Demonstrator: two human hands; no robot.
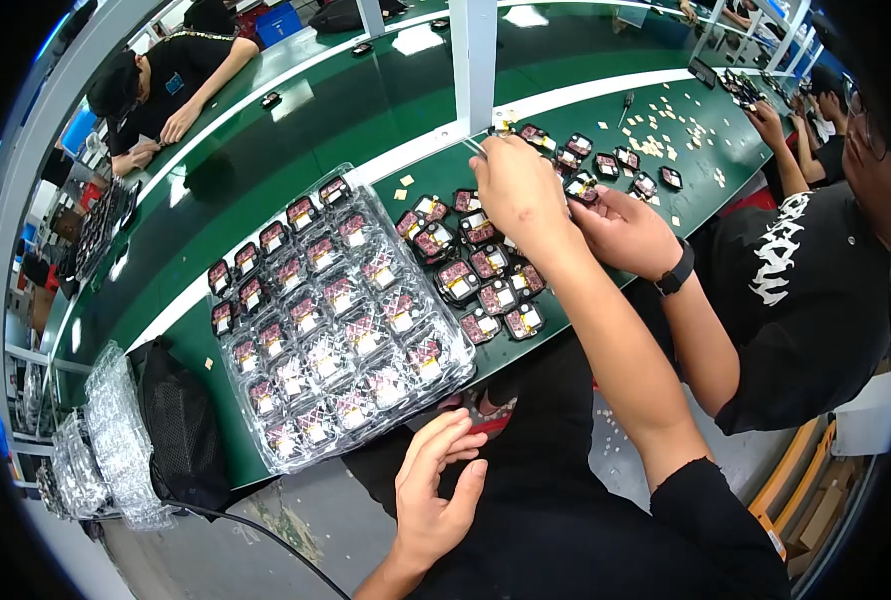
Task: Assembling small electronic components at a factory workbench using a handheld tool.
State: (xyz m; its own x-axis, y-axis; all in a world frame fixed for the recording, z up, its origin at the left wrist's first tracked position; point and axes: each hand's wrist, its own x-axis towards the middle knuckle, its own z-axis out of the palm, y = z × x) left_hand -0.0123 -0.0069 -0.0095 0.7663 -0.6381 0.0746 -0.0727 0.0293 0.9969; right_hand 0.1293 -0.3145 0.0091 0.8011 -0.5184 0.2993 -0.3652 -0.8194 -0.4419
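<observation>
- I see the left hand (440, 490) released, fingers loosely curled, the clear tray (370, 430) just beyond their tips.
- The right hand (520, 190) hides its fingertips; I cannot tell its grip.
- Black modules (488, 262) lie nearer me than those fingers; a co-worker's hand (625, 232) is just beside them.

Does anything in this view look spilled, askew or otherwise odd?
Small pale squarish pieces lie strewn across the green tabletop at the upper right, and similar pale bits litter the grey floor. That loose scatter looks untidy against the ordered rows in the clear plastic tray; nothing looks plainly damaged.
</observation>
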